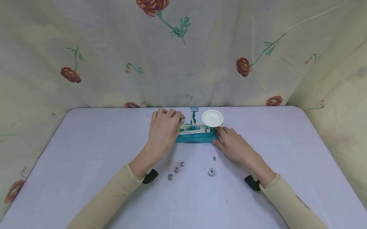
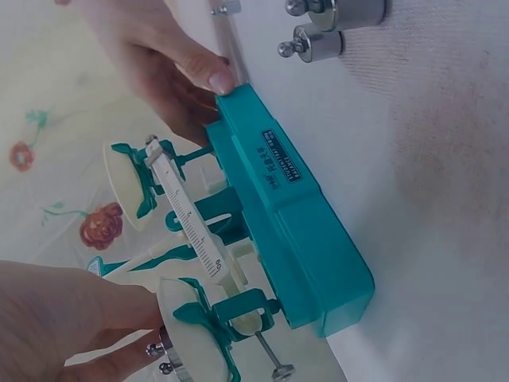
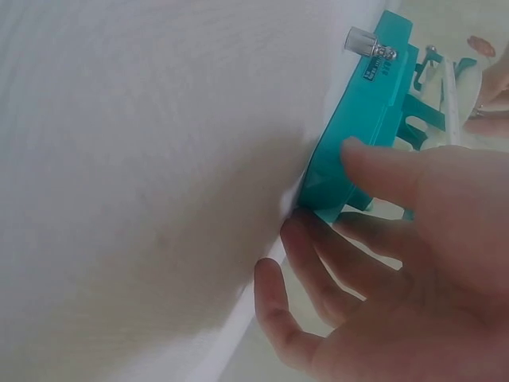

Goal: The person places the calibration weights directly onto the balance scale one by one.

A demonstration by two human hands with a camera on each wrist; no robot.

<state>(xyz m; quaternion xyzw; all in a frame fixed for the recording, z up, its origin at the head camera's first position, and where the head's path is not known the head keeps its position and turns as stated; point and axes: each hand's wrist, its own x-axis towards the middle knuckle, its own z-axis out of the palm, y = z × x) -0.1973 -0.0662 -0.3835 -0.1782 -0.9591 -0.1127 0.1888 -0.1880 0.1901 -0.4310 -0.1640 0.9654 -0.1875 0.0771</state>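
Note:
A teal tray balance (image 1: 196,138) stands on the table with a scale-marked beam (image 2: 189,208) and two white pans. My left hand (image 1: 165,125) is at the left pan (image 2: 189,338), fingers bent, pinching a small metal weight (image 2: 166,342) by its knob. A second knob (image 2: 165,368) shows right beside it on the pan; the hand partly hides both. At the other end, my right hand (image 1: 234,146) grips the balance's base, its thumb (image 3: 374,171) on the front face and its fingers round the end. The right pan (image 1: 212,118) holds nothing and sits above that hand.
Between my forearms, several knobbed metal weights stand on the white table (image 1: 113,197): a row of three small ones (image 1: 177,169) on the left, a larger one (image 1: 211,171) and a tiny one (image 1: 214,158) on the right. A flowered curtain (image 1: 199,60) hangs behind the table's back edge.

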